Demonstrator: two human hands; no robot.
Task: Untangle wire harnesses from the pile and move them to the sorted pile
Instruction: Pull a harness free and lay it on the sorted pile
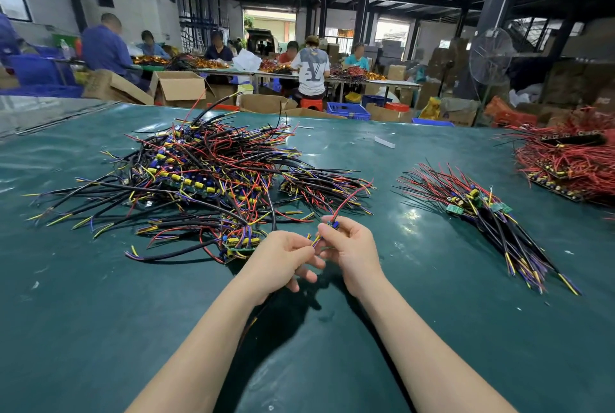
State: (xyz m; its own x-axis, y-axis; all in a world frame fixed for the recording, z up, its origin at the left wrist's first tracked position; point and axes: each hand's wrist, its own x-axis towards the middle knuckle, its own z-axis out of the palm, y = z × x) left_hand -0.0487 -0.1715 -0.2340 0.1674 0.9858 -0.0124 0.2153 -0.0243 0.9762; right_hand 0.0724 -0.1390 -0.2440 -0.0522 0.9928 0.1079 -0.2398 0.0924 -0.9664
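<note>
A big tangled pile of wire harnesses, black, red, yellow and blue wires with small circuit boards, covers the left middle of the green table. A sorted pile lies to the right, its wires laid side by side. Between the piles, near the table's middle, both hands hold one harness. My right hand pinches its small board end, and red wires rise from there. My left hand pinches its yellow and blue wires, and a black cable hangs below that hand.
A heap of red harnesses sits at the table's far right edge. A white scrap lies on the far side. Beyond the table are cardboard boxes, blue crates, a standing fan and several seated people at other benches.
</note>
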